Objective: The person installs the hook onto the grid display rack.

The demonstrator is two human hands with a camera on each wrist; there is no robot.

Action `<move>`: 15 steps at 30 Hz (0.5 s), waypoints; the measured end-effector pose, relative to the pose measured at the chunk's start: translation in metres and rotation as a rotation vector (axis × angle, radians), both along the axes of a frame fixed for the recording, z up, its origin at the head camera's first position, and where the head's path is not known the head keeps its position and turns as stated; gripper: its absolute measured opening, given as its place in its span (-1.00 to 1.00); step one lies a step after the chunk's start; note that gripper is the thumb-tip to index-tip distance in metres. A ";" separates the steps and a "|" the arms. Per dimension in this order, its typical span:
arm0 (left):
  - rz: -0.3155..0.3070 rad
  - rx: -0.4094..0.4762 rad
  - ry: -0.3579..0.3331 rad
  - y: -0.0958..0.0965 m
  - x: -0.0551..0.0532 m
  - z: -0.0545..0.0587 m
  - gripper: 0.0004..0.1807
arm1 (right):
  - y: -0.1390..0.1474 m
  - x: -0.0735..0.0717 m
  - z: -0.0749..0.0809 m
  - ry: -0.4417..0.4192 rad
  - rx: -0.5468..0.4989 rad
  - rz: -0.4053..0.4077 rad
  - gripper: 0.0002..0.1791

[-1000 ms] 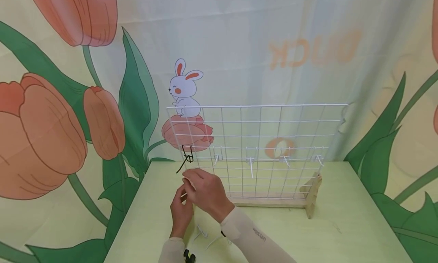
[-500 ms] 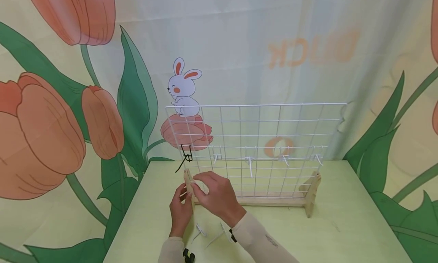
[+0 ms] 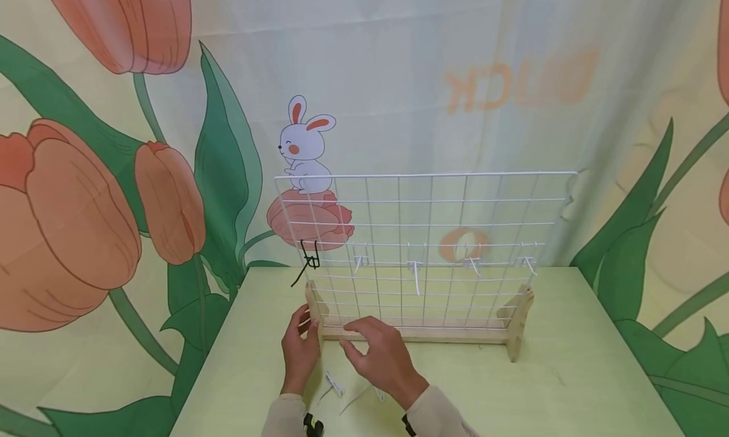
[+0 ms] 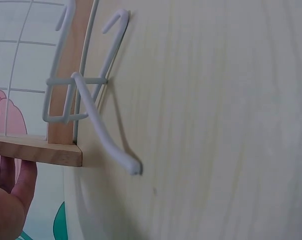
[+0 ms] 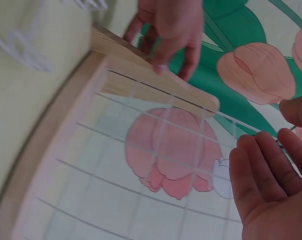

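A white wire grid rack point(image 3: 431, 224) stands upright in a wooden base. My left hand point(image 3: 300, 351) holds the wooden end support point(image 3: 315, 310) at its left, thumb and fingers on it, as the right wrist view also shows. My right hand point(image 3: 383, 356) hovers before the base with fingers relaxed and nothing in them. A black hook point(image 3: 311, 261) hangs at the grid's left edge. Several white hooks, among them a long-pronged hook point(image 3: 416, 276), hang along the same row. Two more lie on the table: one white hook point(image 4: 98, 112) near my left wrist, another point(image 3: 380, 394) below my right hand.
The pale green table point(image 3: 569, 386) extends to both sides of the rack. Behind it hangs a curtain point(image 3: 387, 95) printed with tulips and a rabbit. At the right end another wooden support point(image 3: 517, 323) holds the grid.
My right hand has come away from the left wooden support, moving down and to the right, its fingers spreading apart. My left hand has stayed at the support.
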State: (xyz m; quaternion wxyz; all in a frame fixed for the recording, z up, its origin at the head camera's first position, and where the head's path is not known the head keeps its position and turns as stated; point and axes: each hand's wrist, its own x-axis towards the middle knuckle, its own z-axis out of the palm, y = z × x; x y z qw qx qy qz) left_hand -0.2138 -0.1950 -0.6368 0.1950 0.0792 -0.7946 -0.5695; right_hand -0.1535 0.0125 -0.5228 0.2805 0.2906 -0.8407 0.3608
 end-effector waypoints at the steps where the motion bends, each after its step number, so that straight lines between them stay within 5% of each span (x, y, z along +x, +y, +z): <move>1: 0.002 0.003 -0.002 0.000 0.000 0.000 -0.50 | 0.001 0.001 -0.005 -0.008 0.004 -0.001 -0.73; 15: 0.019 -0.017 0.006 0.000 -0.002 -0.004 -0.51 | 0.011 0.019 -0.067 -0.079 0.056 -0.072 -0.73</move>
